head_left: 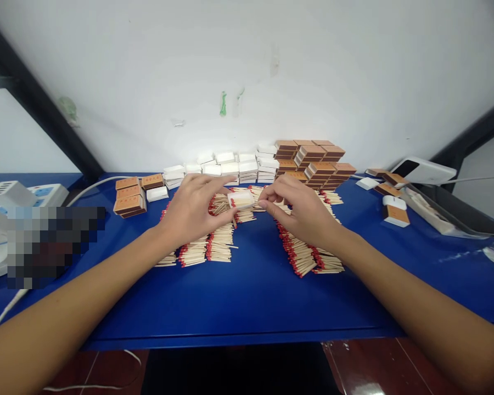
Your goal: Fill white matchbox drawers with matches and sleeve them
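My left hand (193, 207) grips a small white matchbox tray (242, 196) between thumb and fingers, with some red-tipped matches lying inside it. At the tray's right end, my right hand (291, 204) is closed in a pinch; whatever is between its fingertips is too small to make out. Below and around both hands lie rows of loose red-headed matches, a left group (219, 245) and a right group (298, 253). Parts of these rows are hidden under my hands.
White trays (247, 167) are stacked along the wall, beside piled brown matchboxes (327, 164). More matchboxes (129, 196) stand at the left. A power strip (49, 195) and cables occupy the far left of the blue table (247, 307); a white device (424, 170) is at the right.
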A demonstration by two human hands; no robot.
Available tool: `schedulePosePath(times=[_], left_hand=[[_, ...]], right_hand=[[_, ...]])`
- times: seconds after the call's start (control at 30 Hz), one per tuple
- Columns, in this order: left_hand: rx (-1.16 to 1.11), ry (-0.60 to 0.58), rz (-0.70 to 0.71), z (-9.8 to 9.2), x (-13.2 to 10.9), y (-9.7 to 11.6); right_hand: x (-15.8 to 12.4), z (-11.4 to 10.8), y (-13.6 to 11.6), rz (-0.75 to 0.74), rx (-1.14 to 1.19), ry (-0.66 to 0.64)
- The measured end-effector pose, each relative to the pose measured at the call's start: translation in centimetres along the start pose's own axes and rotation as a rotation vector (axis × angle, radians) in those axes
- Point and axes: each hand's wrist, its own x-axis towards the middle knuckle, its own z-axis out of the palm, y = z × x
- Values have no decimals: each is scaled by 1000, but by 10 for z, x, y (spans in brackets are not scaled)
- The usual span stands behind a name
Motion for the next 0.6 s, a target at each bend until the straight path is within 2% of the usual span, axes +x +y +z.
schedulePosePath(times=[0.13, 0.23, 0.4, 0.6], left_hand=[[50, 47, -51, -4, 3, -8], [67, 33, -41, -2, 2, -8], [61, 2, 10, 1, 0, -3], [48, -27, -17, 1, 1, 0]], right_hand=[[-3, 10, 7, -78, -27, -161], [-4, 17, 10, -87, -31, -232], [-2, 20, 10, -74, -48, -237], [-2, 20, 9, -79, -25, -244]])
